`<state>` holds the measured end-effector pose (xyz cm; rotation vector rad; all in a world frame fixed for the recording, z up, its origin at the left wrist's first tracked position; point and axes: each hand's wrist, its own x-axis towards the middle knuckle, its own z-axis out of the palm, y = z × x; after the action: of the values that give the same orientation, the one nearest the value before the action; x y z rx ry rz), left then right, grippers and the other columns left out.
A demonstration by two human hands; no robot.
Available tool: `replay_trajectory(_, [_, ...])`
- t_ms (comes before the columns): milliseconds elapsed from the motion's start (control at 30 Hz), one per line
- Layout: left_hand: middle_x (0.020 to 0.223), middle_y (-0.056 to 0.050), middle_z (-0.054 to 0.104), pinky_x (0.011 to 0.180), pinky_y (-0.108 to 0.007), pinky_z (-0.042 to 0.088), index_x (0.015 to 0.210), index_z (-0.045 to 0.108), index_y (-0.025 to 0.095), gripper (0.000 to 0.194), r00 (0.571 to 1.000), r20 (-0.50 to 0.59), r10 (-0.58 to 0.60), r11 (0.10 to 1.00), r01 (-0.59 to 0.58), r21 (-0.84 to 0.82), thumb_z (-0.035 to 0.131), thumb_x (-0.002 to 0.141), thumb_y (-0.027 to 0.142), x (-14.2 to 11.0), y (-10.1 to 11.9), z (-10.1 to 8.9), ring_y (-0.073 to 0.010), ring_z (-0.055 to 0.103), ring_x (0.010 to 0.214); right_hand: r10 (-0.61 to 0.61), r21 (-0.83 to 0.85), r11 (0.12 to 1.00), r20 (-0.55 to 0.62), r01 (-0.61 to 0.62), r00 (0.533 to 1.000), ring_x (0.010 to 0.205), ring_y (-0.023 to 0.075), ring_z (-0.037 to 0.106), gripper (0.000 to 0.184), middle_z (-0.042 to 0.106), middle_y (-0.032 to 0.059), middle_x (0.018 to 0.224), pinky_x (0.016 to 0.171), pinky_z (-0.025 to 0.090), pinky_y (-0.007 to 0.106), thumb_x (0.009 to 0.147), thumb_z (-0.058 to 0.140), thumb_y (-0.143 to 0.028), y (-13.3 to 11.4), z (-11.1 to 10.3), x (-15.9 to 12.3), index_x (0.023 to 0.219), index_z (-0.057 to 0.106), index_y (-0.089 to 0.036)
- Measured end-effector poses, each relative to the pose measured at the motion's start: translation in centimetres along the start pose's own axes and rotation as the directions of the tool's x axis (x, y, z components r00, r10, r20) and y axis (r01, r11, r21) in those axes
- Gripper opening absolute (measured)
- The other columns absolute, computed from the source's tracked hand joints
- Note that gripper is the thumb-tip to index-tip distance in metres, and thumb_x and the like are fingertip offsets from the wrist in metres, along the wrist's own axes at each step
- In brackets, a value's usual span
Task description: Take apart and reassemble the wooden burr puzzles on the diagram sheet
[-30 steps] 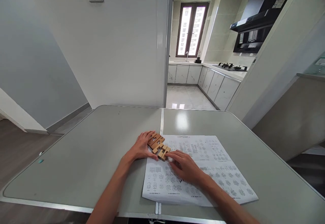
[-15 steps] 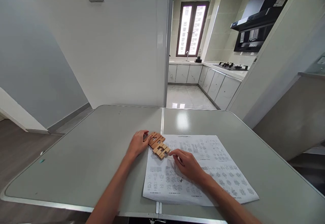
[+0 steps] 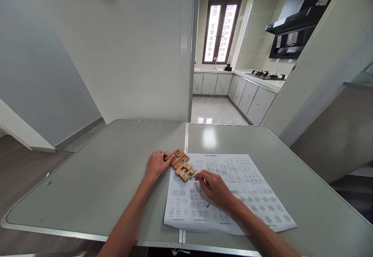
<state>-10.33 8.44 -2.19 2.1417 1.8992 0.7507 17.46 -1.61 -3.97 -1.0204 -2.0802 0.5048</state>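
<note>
Reddish-brown notched wooden puzzle pieces (image 3: 180, 159) lie side by side at the upper left corner of the printed sheet. Against their near edge sit paler notched wooden pieces (image 3: 185, 171), packed together with gaps between them. My left hand (image 3: 157, 164) rests on the table with its fingers curled and its thumb side gripping the left edge of the brown pieces. Just right of the pale pieces, my right hand (image 3: 214, 185) hovers low over the sheet, thumb and fingers drawn together. Whatever its fingertips may hold is too small to make out.
The large white sheet (image 3: 233, 218), printed with small diagrams, covers the table's middle right. Under it runs the metal seam (image 3: 186, 136) of the grey folding table (image 3: 87, 179). A small green bit (image 3: 48, 183) lies near the left edge. Beyond the table, a doorway opens onto a kitchen.
My left hand's fingers have drawn in, and its thumb side now lies closer on the brown pieces. My right hand has barely moved.
</note>
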Motion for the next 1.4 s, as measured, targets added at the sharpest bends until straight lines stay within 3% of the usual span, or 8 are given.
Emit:
replay_trajectory(267, [0.082, -0.003, 0.076, 0.068, -0.031, 0.046, 0.094, 0.067, 0.024, 0.039, 0.998, -0.022, -0.052, 0.991, 0.048, -0.128, 0.041, 0.102, 0.052, -0.2, 1.0, -0.5, -0.0221, 0.069, 0.076, 0.015, 0.008, 1.000, -0.031, -0.014, 0.999, 0.075, 0.0182, 0.070, 0.025, 0.076, 0.0059, 0.098, 0.064, 0.052, 0.028, 0.102, 0.044, -0.017, 0.2, -0.3, 0.1, 0.105, 0.068, -0.024])
replay_trajectory(400, [0.078, 0.000, 0.076, 0.069, -0.030, 0.047, 0.097, 0.066, 0.024, 0.040, 0.999, -0.018, -0.050, 0.985, 0.047, -0.164, 0.036, 0.104, 0.051, -0.2, 1.3, -0.3, -0.0198, 0.070, 0.072, 0.015, 0.017, 1.000, -0.042, -0.014, 0.999, 0.075, 0.0183, 0.070, 0.025, 0.077, 0.0053, 0.098, 0.066, 0.053, 0.028, 0.102, 0.045, -0.017, 0.3, -0.4, 0.1, 0.106, 0.068, -0.024])
replay_trajectory(600, [0.082, -0.004, 0.076, 0.065, -0.033, 0.044, 0.098, 0.068, 0.024, 0.037, 0.999, -0.025, -0.028, 0.994, 0.026, -0.104, 0.043, 0.103, 0.050, -0.6, 1.5, 0.4, -0.0236, 0.068, 0.073, 0.013, 0.002, 1.000, -0.033, -0.013, 0.999, 0.073, 0.0176, 0.069, 0.025, 0.076, 0.0053, 0.099, 0.066, 0.052, 0.028, 0.102, 0.045, -0.016, 0.1, -0.6, 0.1, 0.106, 0.068, -0.024])
replay_trajectory(833, [0.101, -0.009, 0.073, 0.086, -0.037, 0.049, 0.093, 0.069, 0.021, 0.035, 0.995, -0.041, 0.089, 0.994, -0.091, -0.054, 0.047, 0.103, 0.047, -0.7, 1.6, 0.9, -0.0270, 0.066, 0.098, 0.019, -0.017, 1.000, -0.006, -0.020, 1.000, 0.074, 0.0177, 0.069, 0.025, 0.077, 0.0053, 0.100, 0.065, 0.051, 0.028, 0.103, 0.045, -0.016, 0.0, -0.5, 0.1, 0.106, 0.068, -0.024])
replay_trajectory(1200, [0.107, -0.009, 0.075, 0.086, -0.036, 0.049, 0.105, 0.070, 0.020, 0.040, 0.994, 0.020, 0.104, 0.994, -0.104, -0.018, 0.055, 0.098, 0.056, -0.9, 1.6, 0.9, -0.0265, 0.068, 0.101, -0.017, -0.024, 1.000, 0.009, 0.018, 1.000, 0.077, 0.0183, 0.070, 0.023, 0.077, 0.0062, 0.102, 0.064, 0.049, 0.028, 0.102, 0.047, -0.012, 0.6, -0.1, 0.0, 0.109, 0.067, -0.022])
replay_trajectory(1400, [0.102, -0.010, 0.076, 0.080, -0.035, 0.046, 0.094, 0.070, 0.019, 0.043, 0.995, 0.060, 0.083, 0.995, -0.086, 0.048, 0.057, 0.097, 0.060, -0.9, 1.7, 0.7, -0.0271, 0.068, 0.097, -0.009, -0.012, 1.000, 0.011, 0.009, 1.000, 0.076, 0.0184, 0.069, 0.022, 0.076, 0.0056, 0.099, 0.064, 0.049, 0.028, 0.101, 0.048, -0.012, 0.5, -0.1, -0.1, 0.108, 0.067, -0.023])
